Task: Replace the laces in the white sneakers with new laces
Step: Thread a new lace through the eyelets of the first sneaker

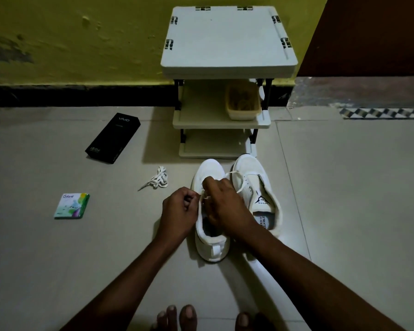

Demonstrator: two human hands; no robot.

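Two white sneakers stand side by side on the tiled floor (81,259), in front of a small shelf rack (221,123). The left sneaker (212,244) is worked at by both hands. The grip of the left hand (180,210) is curled, and a white lace (201,201) appears to be pinched at its fingertips. The grip of the right hand (221,204) is bent over the tongue area, seemingly pinching the same lace; what lies beneath it is hidden. A thin strand (234,172) is seen looping across to the right sneaker (257,185). A loose lace bundle (157,180) lies on the floor to the left, apart from the shoes.

Several slips are judged likely. In such dim light, with the lacing row covered, a hole could be skipped or crossed wrongly. The looping strand could be snagged and dragged out of the neighbouring shoe. As all laces are white, old and new could be confused. The unheld sneaker could be tipped by a hard pull.
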